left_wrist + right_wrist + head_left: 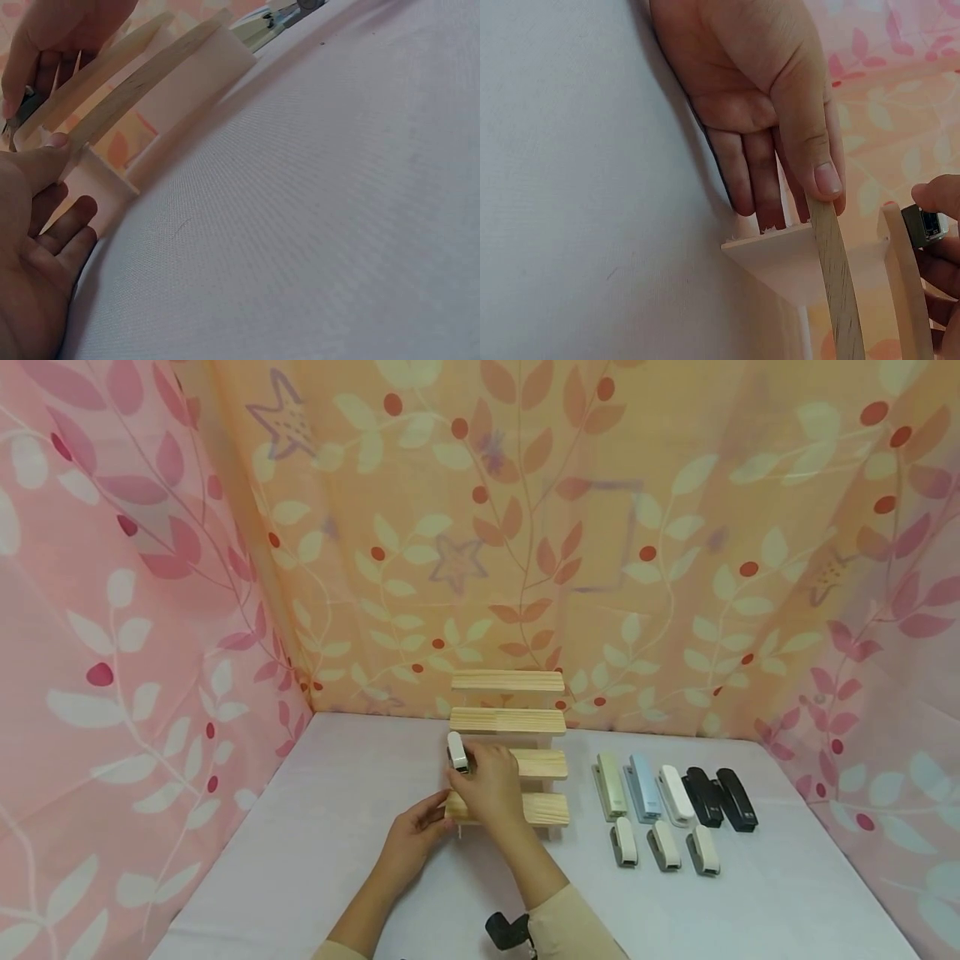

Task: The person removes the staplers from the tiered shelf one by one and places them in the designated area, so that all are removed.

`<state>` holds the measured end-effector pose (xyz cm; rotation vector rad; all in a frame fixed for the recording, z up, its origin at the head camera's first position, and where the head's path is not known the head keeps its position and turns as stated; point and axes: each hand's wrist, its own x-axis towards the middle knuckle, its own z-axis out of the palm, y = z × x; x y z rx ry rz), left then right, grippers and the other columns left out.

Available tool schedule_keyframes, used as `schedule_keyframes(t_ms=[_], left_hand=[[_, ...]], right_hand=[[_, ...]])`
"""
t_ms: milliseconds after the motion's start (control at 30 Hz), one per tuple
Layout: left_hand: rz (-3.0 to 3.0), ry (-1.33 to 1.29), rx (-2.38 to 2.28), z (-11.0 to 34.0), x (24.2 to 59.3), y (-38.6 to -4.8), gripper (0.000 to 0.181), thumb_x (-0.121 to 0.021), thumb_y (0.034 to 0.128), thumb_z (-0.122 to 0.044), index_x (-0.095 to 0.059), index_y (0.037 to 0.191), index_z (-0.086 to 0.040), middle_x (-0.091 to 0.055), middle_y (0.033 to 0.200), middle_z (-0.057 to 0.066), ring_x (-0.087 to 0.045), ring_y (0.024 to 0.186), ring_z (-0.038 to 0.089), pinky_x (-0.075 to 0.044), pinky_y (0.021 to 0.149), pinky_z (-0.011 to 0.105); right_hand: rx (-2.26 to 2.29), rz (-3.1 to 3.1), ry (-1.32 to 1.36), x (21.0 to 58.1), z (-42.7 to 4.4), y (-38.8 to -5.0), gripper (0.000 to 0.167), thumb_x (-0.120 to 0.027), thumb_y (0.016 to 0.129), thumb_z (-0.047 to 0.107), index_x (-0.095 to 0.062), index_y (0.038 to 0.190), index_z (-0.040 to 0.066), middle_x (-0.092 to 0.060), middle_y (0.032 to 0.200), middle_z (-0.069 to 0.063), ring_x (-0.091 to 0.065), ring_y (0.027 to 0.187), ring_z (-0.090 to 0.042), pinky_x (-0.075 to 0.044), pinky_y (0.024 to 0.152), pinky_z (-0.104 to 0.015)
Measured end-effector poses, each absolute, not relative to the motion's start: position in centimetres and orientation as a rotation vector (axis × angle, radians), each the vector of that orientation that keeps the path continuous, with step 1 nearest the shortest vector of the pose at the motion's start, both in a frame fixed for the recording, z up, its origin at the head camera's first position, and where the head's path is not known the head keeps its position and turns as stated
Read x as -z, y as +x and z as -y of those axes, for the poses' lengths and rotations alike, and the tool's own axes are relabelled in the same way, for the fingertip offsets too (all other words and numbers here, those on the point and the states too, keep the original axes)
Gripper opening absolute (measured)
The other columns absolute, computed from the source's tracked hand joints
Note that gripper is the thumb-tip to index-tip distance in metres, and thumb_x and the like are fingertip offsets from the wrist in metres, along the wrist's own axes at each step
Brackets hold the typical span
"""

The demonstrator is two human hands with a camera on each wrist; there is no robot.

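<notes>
A tiered rack (546,810) with pale wooden shelves and white supports stands mid-table. My right hand (491,781) holds a small white stapler (457,752) by the left end of the second shelf from the bottom; in the right wrist view the stapler (924,226) meets that board's edge. My left hand (411,839) grips the left end of the bottom shelf, and in the right wrist view its thumb (826,176) lies on the board, with other fingers behind it. The right hand's palm hides part of the middle shelves.
Right of the rack stand a green stapler (611,787), a blue one (643,787), a white one (677,795) and two black ones (737,799). Three small white staplers (663,845) form a row in front. A black device (507,932) sits by the right sleeve. Patterned curtains (465,527) surround the table.
</notes>
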<state>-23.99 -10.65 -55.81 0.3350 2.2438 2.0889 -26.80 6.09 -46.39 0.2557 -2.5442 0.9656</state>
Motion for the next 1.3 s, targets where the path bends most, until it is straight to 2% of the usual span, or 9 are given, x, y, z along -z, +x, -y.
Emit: schedule_keyframes(t_ms=[200, 500, 900, 1100, 1300], left_hand=[[-2.214, 0.349, -2.108, 10.6, 55.9, -23.9, 0.059, -0.077, 0.0925, -0.020, -0.056, 0.146, -0.010, -0.068, 0.132, 0.016, -0.066, 0.122, 0.025, -0.057, 0.095, 0.023], [-2.218, 0.343, -2.113, 10.6, 55.8, -23.8, 0.058, -0.077, 0.0931, -0.018, -0.056, 0.147, -0.009, -0.068, 0.132, 0.017, -0.066, 0.122, 0.026, -0.057, 0.095, 0.023], [-2.239, 0.329, -2.114, 11.0, 55.6, -23.8, 0.058, -0.077, 0.0922, -0.017, -0.057, 0.146, -0.009, -0.068, 0.133, 0.016, -0.065, 0.124, 0.027, -0.056, 0.096, 0.021], [-2.229, 0.324, -2.102, 10.8, 55.5, -23.8, 0.059, -0.077, 0.0923, -0.019, -0.055, 0.146, -0.008, -0.067, 0.133, 0.016, -0.065, 0.123, 0.027, -0.056, 0.096, 0.021], [-2.216, 0.340, -2.105, 10.6, 55.5, -23.8, 0.060, -0.078, 0.0919, -0.019, -0.055, 0.147, -0.008, -0.067, 0.134, 0.017, -0.065, 0.124, 0.028, -0.056, 0.096, 0.021]], right_hand=[[-1.068, 2.516, 0.247, 46.4, -6.8, -26.5, 0.036, -0.082, 0.085, 0.024, -0.075, 0.118, 0.011, -0.075, 0.111, -0.004, -0.064, 0.109, -0.024, -0.048, 0.103, -0.045], [-1.090, 2.486, 0.255, 46.4, -8.0, -26.5, 0.033, -0.080, 0.082, 0.019, -0.077, 0.114, 0.012, -0.076, 0.108, -0.002, -0.064, 0.103, -0.020, -0.053, 0.094, -0.039], [-1.058, 2.405, 0.333, 44.4, -9.8, -25.3, 0.027, -0.080, 0.082, 0.019, -0.079, 0.109, 0.016, -0.075, 0.103, 0.003, -0.065, 0.102, -0.018, -0.055, 0.092, -0.042], [-1.022, 2.387, 0.347, 43.5, -12.1, -23.9, 0.026, -0.082, 0.081, 0.015, -0.079, 0.107, 0.017, -0.074, 0.101, 0.005, -0.064, 0.100, -0.017, -0.054, 0.091, -0.041], [-0.968, 2.350, 0.357, 42.9, -15.4, -22.3, 0.029, -0.084, 0.081, 0.014, -0.078, 0.109, 0.016, -0.073, 0.100, 0.004, -0.061, 0.098, -0.014, -0.054, 0.084, -0.039]])
